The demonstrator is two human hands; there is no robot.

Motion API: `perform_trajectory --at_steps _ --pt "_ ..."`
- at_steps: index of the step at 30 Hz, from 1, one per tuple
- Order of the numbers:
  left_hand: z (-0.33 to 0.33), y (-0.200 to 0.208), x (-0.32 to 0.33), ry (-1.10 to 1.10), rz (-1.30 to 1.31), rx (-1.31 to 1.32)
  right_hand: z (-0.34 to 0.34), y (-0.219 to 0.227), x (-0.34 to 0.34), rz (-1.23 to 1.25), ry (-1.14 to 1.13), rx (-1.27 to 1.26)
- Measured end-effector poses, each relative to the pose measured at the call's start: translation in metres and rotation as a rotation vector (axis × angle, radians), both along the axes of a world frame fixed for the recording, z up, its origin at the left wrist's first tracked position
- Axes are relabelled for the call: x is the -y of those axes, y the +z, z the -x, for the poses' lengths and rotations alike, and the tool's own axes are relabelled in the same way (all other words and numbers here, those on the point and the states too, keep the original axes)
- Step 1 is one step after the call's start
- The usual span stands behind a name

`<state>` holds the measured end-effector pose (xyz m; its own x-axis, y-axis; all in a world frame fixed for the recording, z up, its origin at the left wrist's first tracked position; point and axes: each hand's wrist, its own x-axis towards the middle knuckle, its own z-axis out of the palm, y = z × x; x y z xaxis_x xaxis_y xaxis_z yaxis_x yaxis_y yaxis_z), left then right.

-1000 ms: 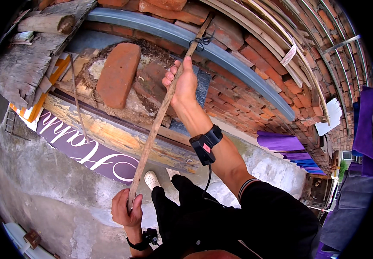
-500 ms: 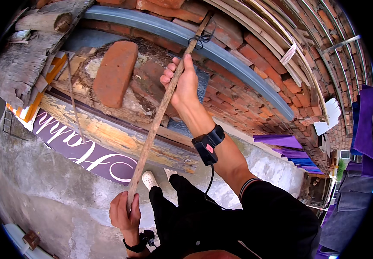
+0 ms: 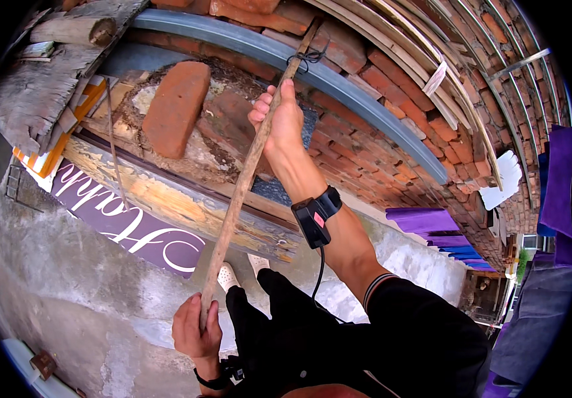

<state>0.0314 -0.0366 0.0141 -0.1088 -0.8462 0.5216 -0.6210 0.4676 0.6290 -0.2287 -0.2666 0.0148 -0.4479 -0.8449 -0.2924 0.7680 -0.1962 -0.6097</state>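
Note:
A long wooden stick (image 3: 238, 199) slants from the lower left up to the far side. My left hand (image 3: 195, 330) is closed around its near end. Farther up, my right hand (image 3: 282, 123) grips the stick, the thumb lying along it. Just beyond my right hand, thin dark wire (image 3: 310, 57) is wound around the stick, with loose ends sticking out. The stick's far end crosses over a grey metal bar (image 3: 372, 106) that lies along brickwork. I cannot tell whether the stick touches the bar.
A loose red brick (image 3: 176, 109) lies on a rough ledge left of the stick. Weathered boards (image 3: 44, 99) and a plank (image 3: 160, 186) edge it. Below is a purple printed banner (image 3: 127, 229). A brick wall (image 3: 365, 149), long wood strips (image 3: 425, 69) and purple cloths (image 3: 558, 179) are to the right.
My left hand and the stick's near end have shifted slightly right, so the stick stands a little steeper. Both hands keep their grip. The whole view has moved slightly.

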Motion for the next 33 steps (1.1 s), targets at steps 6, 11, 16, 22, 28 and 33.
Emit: perform_trajectory --at_steps 6,11,16,22,28,33 --pt "-0.011 0.004 0.015 0.029 0.014 0.009 -0.005 -0.001 0.007 0.02 -0.015 0.022" --pt "-0.012 0.0 0.022 -0.013 0.062 0.029 -0.005 -0.003 0.009 0.026 0.0 0.055" --pt "-0.011 0.001 0.021 -0.036 0.049 0.095 -0.001 -0.004 0.007 0.05 0.027 0.082" --pt "-0.008 -0.006 0.013 -0.065 0.037 0.098 0.005 -0.01 0.002 0.061 0.079 0.051" --pt "-0.007 -0.007 0.011 -0.059 0.038 0.1 0.012 -0.011 -0.012 0.018 0.164 -0.096" --pt "-0.009 -0.005 0.014 -0.039 0.049 0.114 0.027 -0.012 -0.024 -0.074 0.219 -0.294"
